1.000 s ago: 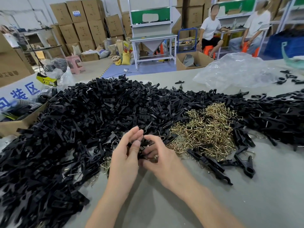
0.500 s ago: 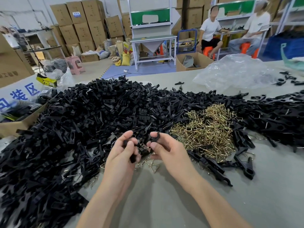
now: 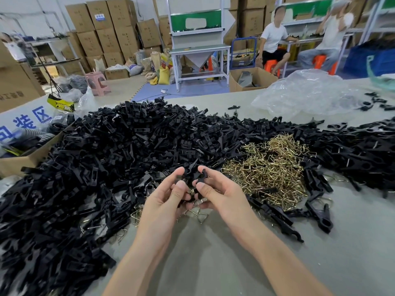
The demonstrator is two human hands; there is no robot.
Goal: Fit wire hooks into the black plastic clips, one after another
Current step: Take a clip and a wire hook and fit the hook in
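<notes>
While the left hand (image 3: 168,195) and right hand (image 3: 215,193) sat close together just beside the wire hook heap (image 3: 271,167), curled fingers of both pinched black clip parts (image 3: 202,175). Hook in grasp: unclear. Step judged: fitting under way. Next: hook seated squarely into clip.

Left hand (image 3: 168,197) and right hand (image 3: 218,195) nearer each other, their black clip pieces (image 3: 202,175) perhaps now in contact.

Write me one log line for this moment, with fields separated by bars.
left hand: grips black clip part | right hand: grips second clip part | wire hook pile: on table, right of hands
</notes>
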